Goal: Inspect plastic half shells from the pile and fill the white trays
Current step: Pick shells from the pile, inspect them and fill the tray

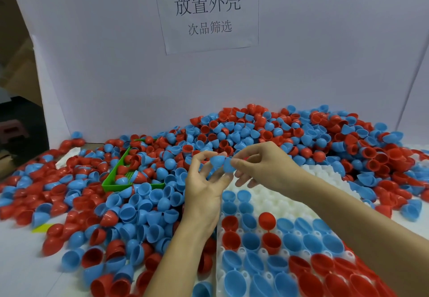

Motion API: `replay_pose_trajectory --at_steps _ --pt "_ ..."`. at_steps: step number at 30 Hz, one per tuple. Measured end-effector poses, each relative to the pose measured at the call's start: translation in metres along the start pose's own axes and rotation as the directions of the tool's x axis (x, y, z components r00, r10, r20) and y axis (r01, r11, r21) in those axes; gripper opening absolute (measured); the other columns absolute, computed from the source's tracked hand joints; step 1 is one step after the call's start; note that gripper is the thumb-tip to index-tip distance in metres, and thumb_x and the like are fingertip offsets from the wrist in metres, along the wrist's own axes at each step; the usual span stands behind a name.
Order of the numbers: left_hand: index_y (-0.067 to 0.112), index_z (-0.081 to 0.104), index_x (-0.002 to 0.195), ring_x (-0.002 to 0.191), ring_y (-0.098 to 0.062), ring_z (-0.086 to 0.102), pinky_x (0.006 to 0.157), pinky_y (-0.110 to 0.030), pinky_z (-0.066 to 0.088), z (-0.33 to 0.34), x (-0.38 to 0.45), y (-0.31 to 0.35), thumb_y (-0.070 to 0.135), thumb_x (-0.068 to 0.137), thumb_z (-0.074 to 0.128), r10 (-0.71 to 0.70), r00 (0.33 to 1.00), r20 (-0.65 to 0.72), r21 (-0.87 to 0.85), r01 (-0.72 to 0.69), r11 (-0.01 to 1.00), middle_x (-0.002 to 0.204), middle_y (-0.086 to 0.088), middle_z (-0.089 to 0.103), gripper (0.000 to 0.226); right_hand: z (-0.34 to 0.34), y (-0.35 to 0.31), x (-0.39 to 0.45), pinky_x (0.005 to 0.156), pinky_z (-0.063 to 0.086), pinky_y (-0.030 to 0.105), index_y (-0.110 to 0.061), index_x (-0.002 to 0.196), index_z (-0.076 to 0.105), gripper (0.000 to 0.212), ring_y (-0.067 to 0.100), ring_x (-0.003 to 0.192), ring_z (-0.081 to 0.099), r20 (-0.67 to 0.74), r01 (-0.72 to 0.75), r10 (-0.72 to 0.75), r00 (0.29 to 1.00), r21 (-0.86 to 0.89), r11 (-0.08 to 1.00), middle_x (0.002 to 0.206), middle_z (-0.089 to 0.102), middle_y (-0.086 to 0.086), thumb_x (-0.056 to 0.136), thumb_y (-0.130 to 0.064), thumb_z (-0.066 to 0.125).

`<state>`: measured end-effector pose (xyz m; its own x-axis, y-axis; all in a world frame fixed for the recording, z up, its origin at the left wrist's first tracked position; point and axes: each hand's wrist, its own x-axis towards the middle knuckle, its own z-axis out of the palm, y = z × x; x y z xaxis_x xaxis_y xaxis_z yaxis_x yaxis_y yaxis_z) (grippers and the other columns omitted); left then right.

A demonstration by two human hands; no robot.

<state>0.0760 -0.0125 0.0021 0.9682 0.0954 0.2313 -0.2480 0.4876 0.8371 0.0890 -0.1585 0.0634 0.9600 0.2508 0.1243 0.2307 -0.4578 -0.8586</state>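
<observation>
While both hands [204,180] [260,164] pinch, blue shells [222,163] sideways

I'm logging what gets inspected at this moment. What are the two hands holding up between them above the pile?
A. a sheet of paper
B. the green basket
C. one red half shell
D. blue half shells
D: the left hand and the right hand pinch blue half shells between their fingertips, above the white tray; the green basket lies untouched in the pile.
</observation>
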Motion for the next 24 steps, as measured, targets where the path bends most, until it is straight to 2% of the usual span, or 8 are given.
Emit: replay_pose_trajectory --at_steps 3,6,10,14,16,18,20,24 --pt "0.015 0.063 0.107 0.108 -0.03 0.07 0.092 -0.039 0.058 0.002 -0.002 0.002 0.001 0.087 0.069 -0.014 0.999 0.03 -0.082 0.016 0.997 0.113 -0.013 0.073 0.025 0.0 0.004 0.002 0.058 0.054 0.014 -0.019 0.086 0.074 0.012 0.008 0.069 0.073 -0.09 0.031 -0.035 0.995 -0.056 0.998 0.073 0.076 -0.002 0.095 -0.022 0.067" --pt "0.009 0.053 0.118 0.103 -0.027 0.073 0.083 -0.035 0.061 0.004 -0.001 0.002 0.005 0.093 0.064 -0.047 0.996 -0.076 -0.138 0.036 0.99 0.111 -0.016 0.074 0.028 0.0 0.005 0.001 0.058 0.053 0.015 -0.023 0.083 0.075 0.011 0.006 0.07 0.072 -0.121 0.085 -0.099 0.988 -0.112 0.99 0.076 0.075 -0.004 0.093 -0.022 0.069" --pt "0.003 0.058 0.12 0.09 -0.022 0.075 0.072 -0.027 0.06 0.005 0.001 0.003 0.011 0.097 0.06 -0.1 0.984 -0.148 -0.111 0.084 0.99 0.104 -0.016 0.075 0.024 -0.002 0.004 -0.004 0.064 0.057 0.021 -0.02 0.088 0.078 0.013 0.01 0.065 0.07 0.005 0.172 -0.174 0.985 -0.165 0.971 0.076 0.074 -0.008 0.093 -0.015 0.068" --pt "0.011 0.065 0.114 0.087 -0.015 0.074 0.068 -0.024 0.059 0.003 0.002 0.002 0.014 0.099 0.057 -0.109 0.987 -0.116 -0.086 0.099 0.991 0.095 -0.005 0.077 0.017 -0.004 0.006 -0.003 0.067 0.056 0.022 -0.026 0.098 0.075 0.014 0.013 0.063 0.067 -0.072 0.218 -0.234 0.97 -0.175 0.96 0.07 0.069 -0.004 0.091 -0.015 0.071" --pt "0.014 0.067 0.112 0.09 -0.017 0.075 0.07 -0.025 0.059 0.005 0.001 0.001 0.014 0.097 0.058 -0.121 0.991 -0.064 -0.065 0.117 0.991 0.098 -0.006 0.078 0.018 -0.001 0.007 -0.002 0.069 0.051 0.017 -0.024 0.108 0.073 0.021 0.005 0.063 0.062 -0.059 0.253 -0.278 0.959 -0.268 0.93 0.066 0.065 -0.005 0.088 -0.017 0.075" --pt "0.015 0.07 0.11 0.093 -0.018 0.074 0.072 -0.024 0.059 0.006 -0.001 0.0 0.016 0.092 0.061 -0.137 0.991 0.0 -0.04 0.137 0.99 0.102 -0.006 0.077 0.021 0.002 0.008 -0.001 0.064 0.046 0.01 -0.019 0.108 0.074 0.022 -0.001 0.059 0.057 -0.053 0.287 -0.325 0.944 -0.35 0.891 0.063 0.059 -0.008 0.087 -0.013 0.075" --pt "0.014 0.071 0.11 0.095 -0.018 0.074 0.074 -0.025 0.059 0.006 -0.002 -0.001 0.019 0.09 0.061 -0.141 0.989 0.036 -0.018 0.142 0.99 0.106 -0.007 0.077 0.023 0.001 0.01 -0.001 0.064 0.044 0.008 -0.016 0.106 0.076 0.021 0.002 0.059 0.054 -0.074 0.302 -0.365 0.928 -0.425 0.853 0.066 0.058 -0.009 0.086 -0.01 0.074" --pt "0.009 0.07 0.113 0.086 -0.019 0.073 0.071 -0.026 0.059 0.003 0.0 0.001 0.023 0.096 0.06 -0.098 0.994 -0.038 0.059 0.1 0.993 0.097 -0.005 0.077 0.024 -0.015 0.009 0.0 0.057 0.047 0.014 -0.013 0.102 0.078 0.015 0.005 0.063 0.058 -0.055 0.244 -0.337 0.94 -0.582 0.776 0.074 0.064 -0.01 0.088 -0.009 0.072"
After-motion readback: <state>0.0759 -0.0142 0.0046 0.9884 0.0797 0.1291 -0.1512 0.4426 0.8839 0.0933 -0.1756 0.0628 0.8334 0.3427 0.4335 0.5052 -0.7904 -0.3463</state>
